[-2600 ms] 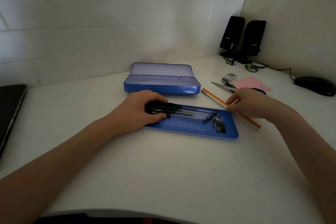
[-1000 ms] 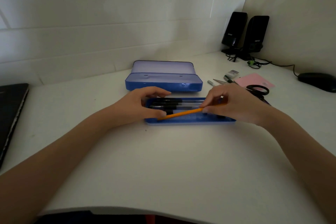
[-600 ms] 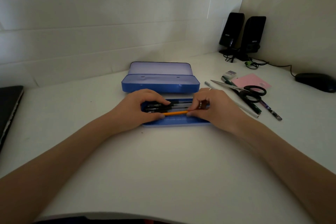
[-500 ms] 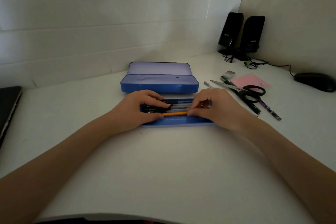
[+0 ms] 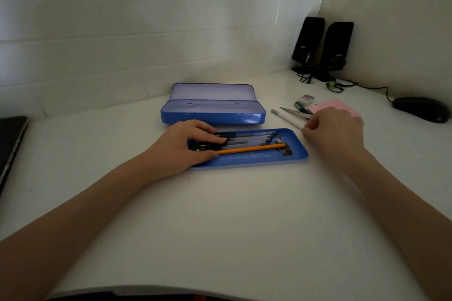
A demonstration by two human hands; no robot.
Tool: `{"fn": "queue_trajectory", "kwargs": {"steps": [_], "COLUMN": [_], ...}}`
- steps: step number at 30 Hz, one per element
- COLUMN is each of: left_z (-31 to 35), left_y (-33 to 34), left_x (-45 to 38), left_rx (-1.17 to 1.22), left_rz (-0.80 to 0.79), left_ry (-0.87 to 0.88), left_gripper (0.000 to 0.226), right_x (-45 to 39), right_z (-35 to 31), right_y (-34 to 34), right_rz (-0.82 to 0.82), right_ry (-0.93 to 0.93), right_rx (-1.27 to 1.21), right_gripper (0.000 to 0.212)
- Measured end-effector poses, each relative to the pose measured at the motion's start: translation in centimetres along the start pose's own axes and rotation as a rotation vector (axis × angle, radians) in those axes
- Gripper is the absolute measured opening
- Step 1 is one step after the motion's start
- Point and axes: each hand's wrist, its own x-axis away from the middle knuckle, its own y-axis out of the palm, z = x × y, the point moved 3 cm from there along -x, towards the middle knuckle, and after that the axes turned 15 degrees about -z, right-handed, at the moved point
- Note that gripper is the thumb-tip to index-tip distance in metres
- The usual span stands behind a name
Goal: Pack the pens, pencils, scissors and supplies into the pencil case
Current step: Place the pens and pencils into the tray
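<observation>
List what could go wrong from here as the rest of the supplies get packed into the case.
1. The right hand reaches over the white pen beside the scissor blades; their point could nick a finger.
2. The orange pencil lies slanted across the blue tray; once the left hand lifts, it and the black pens may roll.
3. The tray looks nearly full, so the scissors might not fit.
</observation>
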Motion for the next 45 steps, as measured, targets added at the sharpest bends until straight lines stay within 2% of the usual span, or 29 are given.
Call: {"fn": "queue_trajectory", "kwargs": {"steps": [4,7,10,14,16,35,39,41,45], "left_z": [0.0,-0.1,-0.3,-0.6,-0.7,-0.7,-0.4,-0.3,-0.3], "left_y": [-0.1,-0.1,-0.2,-0.3,-0.3,-1.6,-1.2,-1.2,-1.1], "left_x": [0.0,0.0,0.0,-0.1,-0.1,0.6,0.5,0.5,0.5], "left_rx": [0.016,0.039,0.105,0.132,0.138,0.293,0.181,0.164,0.187], "left_rz": [0.006,0.013,0.035,0.055,0.047,-0.171,-0.154,-0.134,-0.12], "left_ry": [-0.005,-0.012,-0.036,-0.048,-0.05,-0.066,-0.068,-0.062,-0.071], "left_gripper": [0.032,0.037,0.047,0.057,0.059,0.051,0.054,0.052,0.048], "right_x": [0.5,1.0,2.1,3.4,3.7,4.0,4.4,4.7,4.8], "right_z": [-0.5,-0.8,-2.3,-4.3,-4.8,-6.0,-7.4,-8.1,-8.0], "right_y": [-0.4,-2.0,-2.7,-1.4,-0.6,0.6,1.6,1.9,1.9], "right_rz": [0.056,0.114,-0.05,-0.34,-0.408,-0.402,-0.282,-0.213,-0.202], "right_ry": [-0.012,-0.168,-0.384,-0.61,-0.655,-0.757,-0.701,-0.685,-0.652], "right_rx": [0.068,-0.154,-0.432,-0.402,-0.382,-0.306,-0.268,-0.203,-0.191], "right_gripper": [0.016,0.008,0.002,0.006,0.008,0.009,0.006,0.014,0.023]}}
